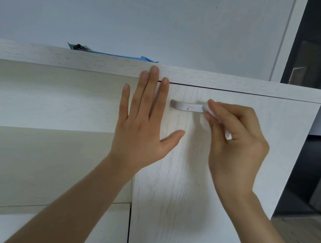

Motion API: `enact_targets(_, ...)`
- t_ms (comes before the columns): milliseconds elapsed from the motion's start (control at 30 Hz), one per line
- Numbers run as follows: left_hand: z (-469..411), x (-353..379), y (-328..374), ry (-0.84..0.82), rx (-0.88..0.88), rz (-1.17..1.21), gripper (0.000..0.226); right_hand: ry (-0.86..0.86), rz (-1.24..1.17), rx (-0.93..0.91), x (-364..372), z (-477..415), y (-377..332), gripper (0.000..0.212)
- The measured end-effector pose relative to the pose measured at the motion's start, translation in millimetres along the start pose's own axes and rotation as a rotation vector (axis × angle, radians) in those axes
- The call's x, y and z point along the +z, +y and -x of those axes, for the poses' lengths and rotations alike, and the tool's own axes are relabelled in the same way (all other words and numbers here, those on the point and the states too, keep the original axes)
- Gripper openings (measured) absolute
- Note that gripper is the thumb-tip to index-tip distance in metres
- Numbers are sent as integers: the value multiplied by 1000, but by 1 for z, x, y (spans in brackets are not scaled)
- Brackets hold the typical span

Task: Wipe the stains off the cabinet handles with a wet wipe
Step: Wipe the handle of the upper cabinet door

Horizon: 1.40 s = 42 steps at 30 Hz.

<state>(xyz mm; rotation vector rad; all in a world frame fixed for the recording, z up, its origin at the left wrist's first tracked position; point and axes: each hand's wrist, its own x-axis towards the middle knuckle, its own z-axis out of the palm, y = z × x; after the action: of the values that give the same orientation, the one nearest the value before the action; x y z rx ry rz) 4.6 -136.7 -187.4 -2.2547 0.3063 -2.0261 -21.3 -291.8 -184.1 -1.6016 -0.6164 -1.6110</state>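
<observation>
The left hand (142,124) is lying flat against the cabinet door (186,180), its grip spread wide, just left of the handle (185,106). The right hand (236,143) is pinching a white wet wipe (206,107) and pressing it onto the handle's right end. A small reddish stain (188,108) is showing near the handle's middle. Above the handle, what looks like a blue packet (113,54) is lying on the cabinet top.

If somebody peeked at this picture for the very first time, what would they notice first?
Probably the two bare hands in the middle: the left hand lies spread flat on the white cabinet door, and the right hand pinches a wet wipe against the handle's right end. Next, a reddish-brown stain on the handle, and a blue packet atop the cabinet.
</observation>
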Motion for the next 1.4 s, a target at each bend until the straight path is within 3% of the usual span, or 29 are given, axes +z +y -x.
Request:
enact_targets(167, 1, -1, -8, -11, 54, 5, 90, -49, 1, -72, 6, 1, -8, 24)
enact_targets(400, 2, -2, -10, -40, 66, -9, 92, 62, -38, 3, 4, 1, -8, 25)
enact_targets(533, 3, -1, -9, -11, 60, -5, 91, -9, -62, -64, 12, 1, -13, 23)
enact_targets(767, 3, 0, -9, 2, 55, -7, 90, -36, -23, -57, 13, 0, -14, 22)
enact_targets(933, 4, -1, -9, -33, 53, -20, 92, 22, -18, 46, 0, -3, -7, 21)
enact_targets(1033, 4, -1, -9, -22, 53, -14, 91, -9, -66, 1, 9, -2, -16, 22)
enact_targets(1233, 5, -1, -9, -35, 50, -50, 91, 22, 13, 37, 0, -3, 0, 23)
enact_targets(1400, 4, -1, -9, -37, 48, -65, 91, -51, 62, -9, -6, -6, 9, 23)
